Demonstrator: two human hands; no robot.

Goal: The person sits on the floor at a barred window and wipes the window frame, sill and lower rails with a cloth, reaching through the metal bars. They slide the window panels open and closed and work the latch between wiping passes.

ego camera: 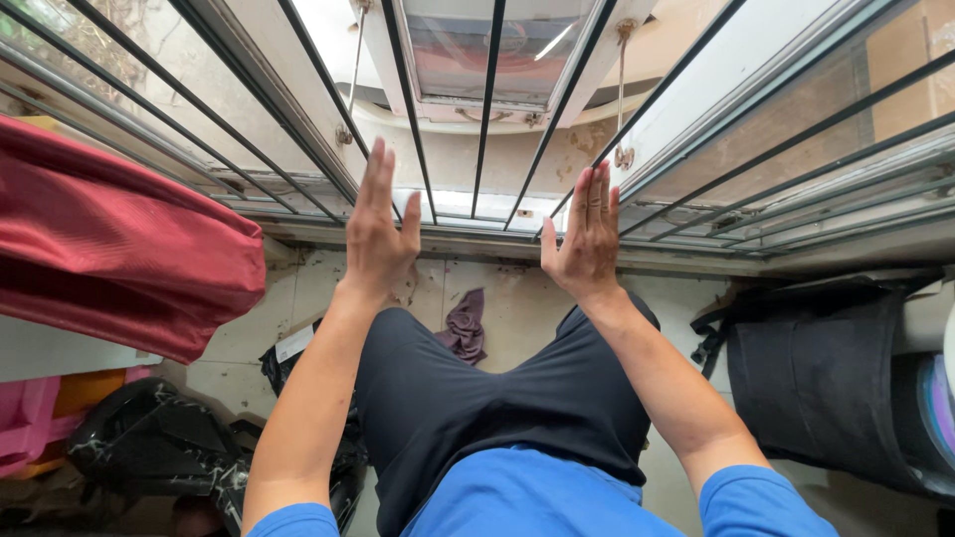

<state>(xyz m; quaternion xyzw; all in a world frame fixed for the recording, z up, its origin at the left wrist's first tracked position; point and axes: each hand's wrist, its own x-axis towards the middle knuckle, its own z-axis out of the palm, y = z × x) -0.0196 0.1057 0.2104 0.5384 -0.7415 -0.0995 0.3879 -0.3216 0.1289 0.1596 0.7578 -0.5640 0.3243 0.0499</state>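
Up at the middle of the head view, both hands are raised flat toward the bars (489,109) of a window grille, backs turned to the camera and palms facing the glass.

The left hand (378,234) stands just left of centre, fingers straight and close together, thumb angled out to the right. It grips nothing. Its fingertips overlap one dark bar in the picture, but I cannot tell whether they touch it or hover short of it. The right hand (587,239) mirrors it just right of centre, fingers pressed side by side, thumb out to the left, also empty. The bars run from the top of the frame down to the sill (477,244), which passes behind both wrists. Beyond the bars, at top centre, a sash (487,50) stands pushed outward.

As I judge it, this is a reach toward the grille with no hold taken yet. Any hold on a bar would call for the fingers to part and curl round it.

Below the arms are dark shorts (497,398) and a blue shirt (537,497). A red cloth (119,249) hangs at the left, and a purple rag (464,326) lies on the pale floor between the forearms. A black bag (816,388) sits at the right and a marbled black bag (149,438) at lower left.
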